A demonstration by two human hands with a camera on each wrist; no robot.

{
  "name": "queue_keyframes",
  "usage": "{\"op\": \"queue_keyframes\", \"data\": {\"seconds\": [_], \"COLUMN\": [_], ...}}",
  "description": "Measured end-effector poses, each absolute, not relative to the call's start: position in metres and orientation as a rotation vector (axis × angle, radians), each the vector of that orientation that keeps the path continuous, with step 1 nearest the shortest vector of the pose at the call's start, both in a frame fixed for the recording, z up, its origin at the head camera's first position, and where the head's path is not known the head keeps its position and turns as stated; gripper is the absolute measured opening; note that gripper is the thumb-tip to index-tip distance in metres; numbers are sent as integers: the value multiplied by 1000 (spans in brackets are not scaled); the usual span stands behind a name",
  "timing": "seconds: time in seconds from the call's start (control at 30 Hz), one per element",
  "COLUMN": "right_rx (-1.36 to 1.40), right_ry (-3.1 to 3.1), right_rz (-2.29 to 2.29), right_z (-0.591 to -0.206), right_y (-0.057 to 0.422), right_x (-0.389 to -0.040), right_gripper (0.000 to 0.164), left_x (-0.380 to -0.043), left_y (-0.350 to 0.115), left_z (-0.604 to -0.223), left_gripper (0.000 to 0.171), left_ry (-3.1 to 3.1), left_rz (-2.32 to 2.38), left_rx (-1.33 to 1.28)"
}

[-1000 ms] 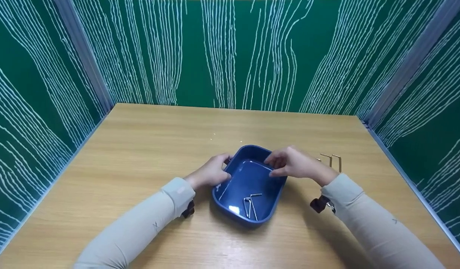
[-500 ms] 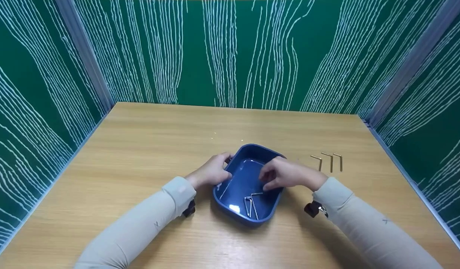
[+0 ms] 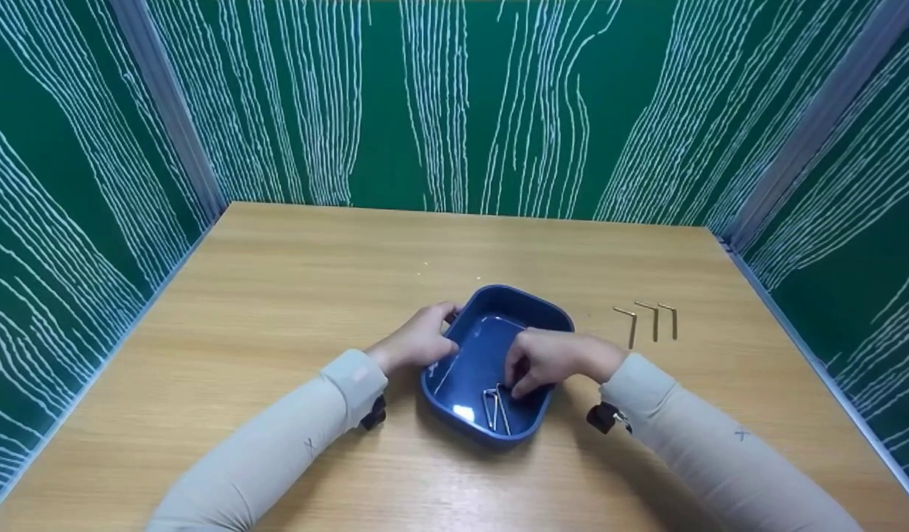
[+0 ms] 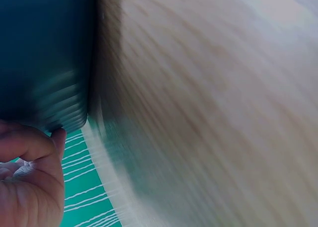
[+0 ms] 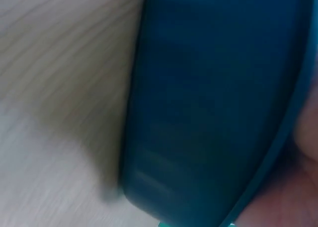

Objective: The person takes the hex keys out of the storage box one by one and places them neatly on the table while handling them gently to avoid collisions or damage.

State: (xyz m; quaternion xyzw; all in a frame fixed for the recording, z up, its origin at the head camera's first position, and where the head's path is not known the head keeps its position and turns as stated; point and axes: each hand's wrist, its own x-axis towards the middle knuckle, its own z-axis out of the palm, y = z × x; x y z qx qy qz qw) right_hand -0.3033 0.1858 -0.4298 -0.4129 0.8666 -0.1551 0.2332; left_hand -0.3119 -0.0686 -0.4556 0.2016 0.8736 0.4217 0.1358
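Observation:
A deep blue plastic tray [image 3: 465, 358] stands on the table, its long side slanted. My left hand [image 3: 419, 338] grips its left rim, thumb over the edge and fingers on the outer wall. Reaching over the right rim, my right hand [image 3: 542, 362] is down inside, thumb and forefinger pinching the short arm of a hex key [image 3: 504, 414]. Another hex key [image 3: 490, 408] lies beside it on the tray floor, near the front end. In the right wrist view, the tray wall [image 5: 213, 103] hides the fingertips.
Three brass-coloured hex keys [image 3: 655, 323] lie in a row on the wooden table [image 3: 314, 273], right of the tray. A few tiny pale specks [image 3: 426, 264] dot the table behind it. Green panels [image 3: 380, 111] with white lines enclose the back and sides.
My right hand has moved from the tray's right rim down and toward the front, onto the hex key's short arm. The left hand and the tray have stayed in place.

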Motion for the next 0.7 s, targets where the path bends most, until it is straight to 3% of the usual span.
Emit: {"op": "queue_keyframes", "data": {"seconds": [0.7], "right_rx": [-981], "right_ry": [2585], "right_rz": [-379], "right_z": [-435], "right_y": [170], "right_x": [-310], "right_gripper": [27], "left_x": [-313], "left_y": [-68], "left_z": [-458], "left_gripper": [57], "left_ry": [2549], "left_rz": [1201], "left_rx": [571]}}
